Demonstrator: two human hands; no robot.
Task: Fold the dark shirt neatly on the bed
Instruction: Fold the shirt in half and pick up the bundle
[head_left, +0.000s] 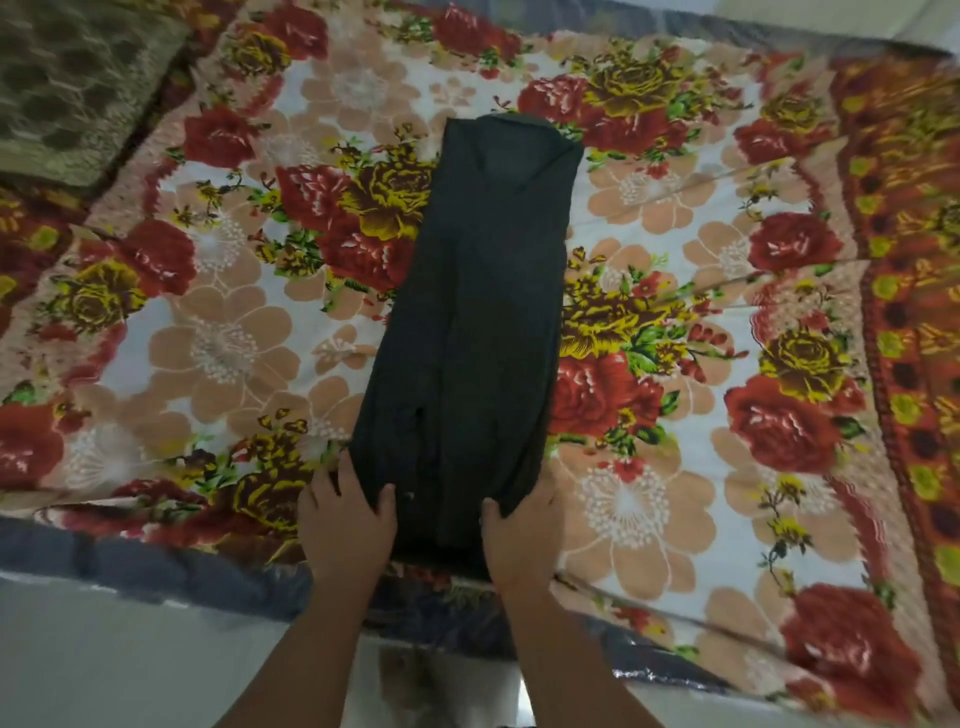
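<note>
The dark shirt (478, 322) lies on the bed as a long narrow strip, its sides folded in and its collar end at the far side. My left hand (345, 525) grips the near left corner of its hem, thumb on top of the cloth. My right hand (522, 525) grips the near right corner the same way, fingers tucked under the bunched edge. Both hands sit at the bed's near edge, about a shirt's width apart.
The bed carries a flowered sheet (701, 364) in red, peach and white. An olive patterned pillow (67, 88) rests at the far left. A red and orange bordered cloth (914, 260) runs along the right side. Pale floor (130, 665) shows below the bed's near edge.
</note>
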